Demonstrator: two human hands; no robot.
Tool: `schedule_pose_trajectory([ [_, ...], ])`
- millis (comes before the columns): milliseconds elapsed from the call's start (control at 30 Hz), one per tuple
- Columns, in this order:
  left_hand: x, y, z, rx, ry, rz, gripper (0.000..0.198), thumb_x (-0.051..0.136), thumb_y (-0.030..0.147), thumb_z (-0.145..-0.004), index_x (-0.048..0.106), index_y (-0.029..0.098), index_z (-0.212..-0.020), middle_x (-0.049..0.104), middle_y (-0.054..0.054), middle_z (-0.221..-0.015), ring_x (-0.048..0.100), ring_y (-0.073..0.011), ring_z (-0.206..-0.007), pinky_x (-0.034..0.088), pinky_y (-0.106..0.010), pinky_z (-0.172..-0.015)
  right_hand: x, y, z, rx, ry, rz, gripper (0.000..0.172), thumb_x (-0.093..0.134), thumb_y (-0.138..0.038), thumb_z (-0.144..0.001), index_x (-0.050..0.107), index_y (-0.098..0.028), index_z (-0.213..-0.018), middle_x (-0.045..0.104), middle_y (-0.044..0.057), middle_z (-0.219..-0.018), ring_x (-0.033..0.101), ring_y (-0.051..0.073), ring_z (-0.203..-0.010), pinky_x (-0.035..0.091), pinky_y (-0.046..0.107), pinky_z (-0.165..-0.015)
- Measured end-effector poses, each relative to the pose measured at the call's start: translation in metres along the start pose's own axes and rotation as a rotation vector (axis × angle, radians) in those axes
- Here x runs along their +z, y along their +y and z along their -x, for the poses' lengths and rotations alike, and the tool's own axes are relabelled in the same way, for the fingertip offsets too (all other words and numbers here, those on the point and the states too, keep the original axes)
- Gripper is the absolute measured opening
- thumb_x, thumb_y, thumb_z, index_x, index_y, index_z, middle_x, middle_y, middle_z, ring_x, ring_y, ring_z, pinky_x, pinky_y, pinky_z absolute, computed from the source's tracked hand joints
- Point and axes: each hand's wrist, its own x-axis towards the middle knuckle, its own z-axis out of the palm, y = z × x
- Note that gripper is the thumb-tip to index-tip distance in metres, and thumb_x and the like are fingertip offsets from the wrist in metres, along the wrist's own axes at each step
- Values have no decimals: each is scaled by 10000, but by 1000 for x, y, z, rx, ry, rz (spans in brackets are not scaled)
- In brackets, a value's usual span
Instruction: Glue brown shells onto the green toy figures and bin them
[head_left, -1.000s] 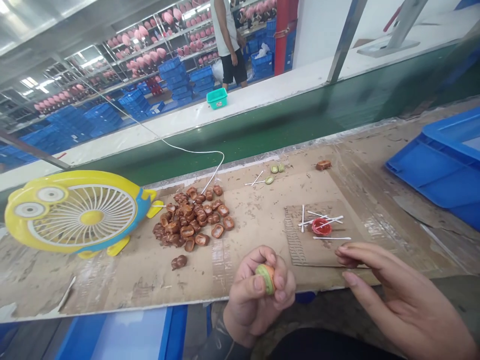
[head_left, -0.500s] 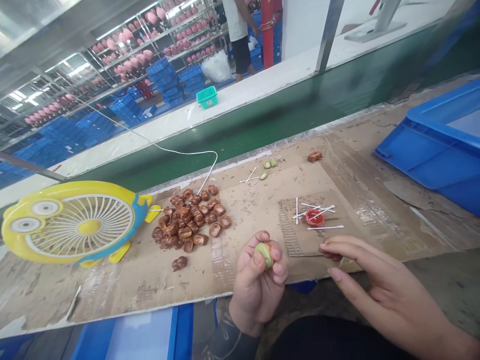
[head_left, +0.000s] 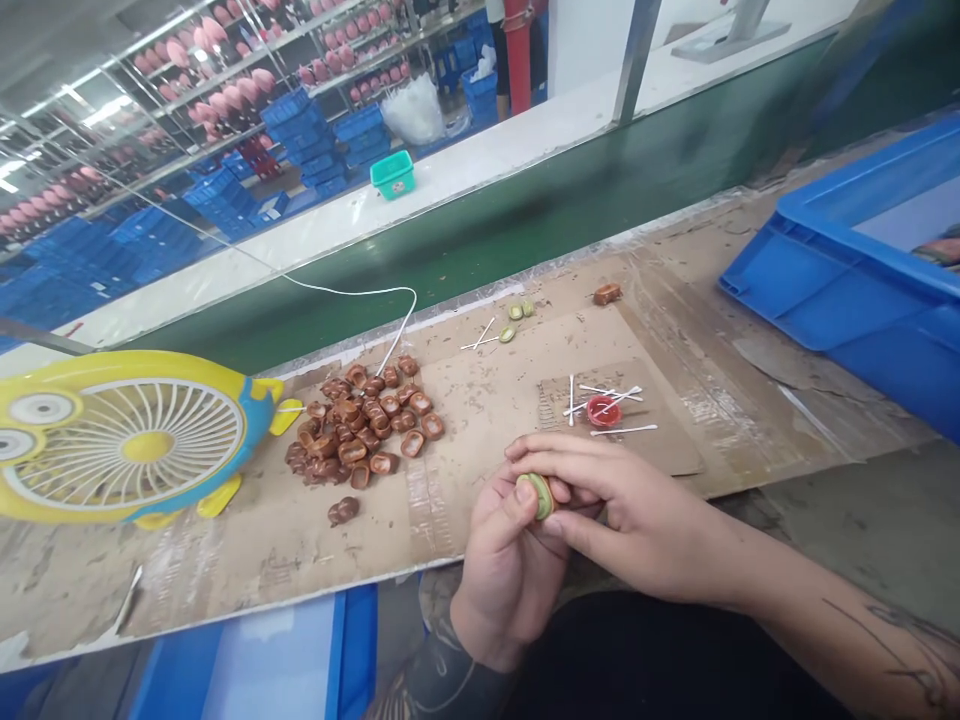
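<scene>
A small oval green piece (head_left: 536, 495), with a brown edge showing on its right, sits in my left hand (head_left: 506, 560), whose thumb and fingers are closed round it. My right hand (head_left: 637, 510) reaches over from the right, its thumb at the piece's lower right edge and its fingers curled across the top. Those fingers partly hide the piece and the left fingertips. Beyond the hands, a small red pot (head_left: 604, 411) stands on a cardboard square (head_left: 660, 440) with several cotton swabs (head_left: 624, 430) on and around it. Left of my hands is a heap of hollow brown pieces (head_left: 367, 420).
A yellow fish-eyed fan (head_left: 146, 445) lies at the left. Several green pieces (head_left: 508, 334) and a brown piece (head_left: 607, 293) rest near the far edge. A blue crate (head_left: 832, 270) stands right, and a teal basket (head_left: 393, 176) sits on the ledge beyond.
My right hand has moved left and closed in on the green piece in my left hand. The view has shifted slightly, so the table's things appear further left and higher.
</scene>
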Motion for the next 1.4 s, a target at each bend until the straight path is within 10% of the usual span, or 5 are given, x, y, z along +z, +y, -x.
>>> schedule_pose_trajectory([
  [267,1,-5,5,-15,1,29,201,851,289,-794,747,118,-777,689,-49,-803,668,-148,-799,590,-233,-775,2,-5,-1,109,-12,-147,402,642,-5,-770,760,-230,-1081,754,36,-1153,690,227,-1120,562,364,-1015],
  [667,6,-5,8,-39,75,44,211,802,320,-850,694,138,-852,667,-38,-835,666,-167,-810,600,-323,-845,11,3,14,127,20,-116,506,581,-124,-871,626,-190,-1370,612,118,-1481,551,242,-1410,480,467,-1190],
  [1400,7,-5,8,-42,22,136,124,841,219,-800,766,121,-814,718,-29,-787,695,-123,-767,591,-203,-768,6,-2,7,52,-38,-335,314,485,-85,-922,628,-183,-1184,632,67,-1249,578,173,-1234,473,285,-1066],
])
